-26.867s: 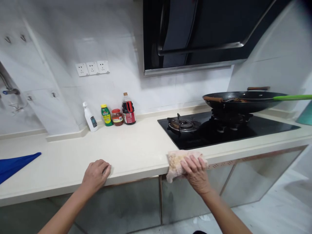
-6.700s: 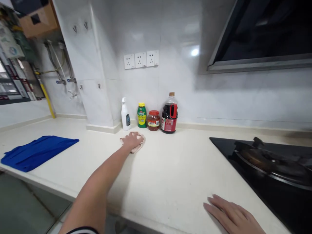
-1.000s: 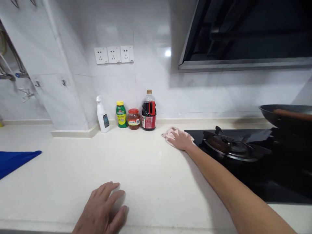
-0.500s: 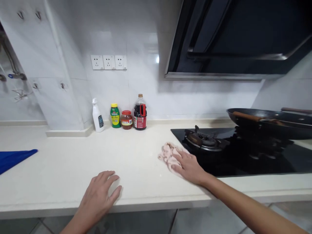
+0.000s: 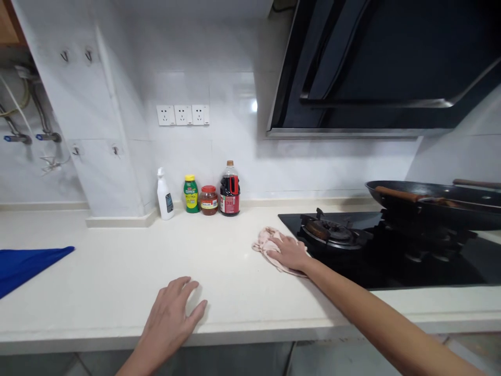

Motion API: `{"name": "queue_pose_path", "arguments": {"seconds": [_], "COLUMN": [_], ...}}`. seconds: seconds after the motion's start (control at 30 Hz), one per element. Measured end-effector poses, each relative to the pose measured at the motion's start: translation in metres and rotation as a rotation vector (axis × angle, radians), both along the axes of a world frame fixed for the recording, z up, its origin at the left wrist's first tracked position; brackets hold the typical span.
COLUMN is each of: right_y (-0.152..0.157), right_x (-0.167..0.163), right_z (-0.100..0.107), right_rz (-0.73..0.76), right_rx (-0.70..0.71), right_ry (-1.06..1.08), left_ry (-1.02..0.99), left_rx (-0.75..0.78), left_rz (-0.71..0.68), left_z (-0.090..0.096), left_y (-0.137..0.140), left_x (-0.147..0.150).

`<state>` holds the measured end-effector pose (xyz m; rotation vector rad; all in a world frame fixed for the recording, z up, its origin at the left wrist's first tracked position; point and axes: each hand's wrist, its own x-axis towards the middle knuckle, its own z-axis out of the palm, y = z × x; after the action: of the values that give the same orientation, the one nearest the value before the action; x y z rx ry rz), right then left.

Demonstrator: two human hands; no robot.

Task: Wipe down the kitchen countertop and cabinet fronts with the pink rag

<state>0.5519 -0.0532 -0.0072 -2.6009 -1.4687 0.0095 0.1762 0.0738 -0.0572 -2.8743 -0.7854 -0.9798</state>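
A crumpled pale pink cloth (image 5: 266, 239) lies on the white countertop (image 5: 129, 271), beside the left edge of the black gas stove (image 5: 376, 271). My right hand (image 5: 288, 253) presses down on the cloth with its fingers over it, and part of the cloth is hidden under the palm. Near the counter's front edge, my left hand (image 5: 174, 310) hovers or rests with fingers apart and nothing in them; whether it touches the surface I cannot tell.
Against the wall stand a white spray bottle (image 5: 165, 198), a green bottle with yellow cap (image 5: 191, 194), a red-lidded jar (image 5: 209, 201) and a dark sauce bottle (image 5: 230, 192). A blue cloth (image 5: 31, 263) lies at left. A wok (image 5: 434, 201) sits on the stove under the range hood (image 5: 383, 62).
My right hand has slid the pink cloth slightly away from the front edge, and more of the cloth shows spread out. The camera view has shifted a little; my left hand keeps its pose.
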Motion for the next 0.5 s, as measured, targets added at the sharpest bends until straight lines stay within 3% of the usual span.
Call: {"name": "queue_pose_path", "arguments": {"seconds": [0.1,0.17,0.37,0.5], "right_y": [0.034,0.040,-0.012,-0.046], "right_x": [-0.035,-0.073,-0.177,-0.189], "right_z": [0.008,0.008,-0.002,-0.019], "right_rz": [0.066,0.187,0.787,0.846], "right_rx": [0.000,-0.004,0.102,0.257], "right_ry": [0.016,0.031,0.052,-0.225], "left_ry": [-0.037,-0.051,-0.061,-0.038], "left_rx": [-0.030,-0.045,-0.162,-0.225], "left_rz": [0.053,0.068,0.090,0.103], "left_z": [-0.001,-0.001,0.005,0.009], "left_y": [0.002,0.003,0.007,0.013], "left_x": [0.001,0.001,-0.001,-0.003]}}
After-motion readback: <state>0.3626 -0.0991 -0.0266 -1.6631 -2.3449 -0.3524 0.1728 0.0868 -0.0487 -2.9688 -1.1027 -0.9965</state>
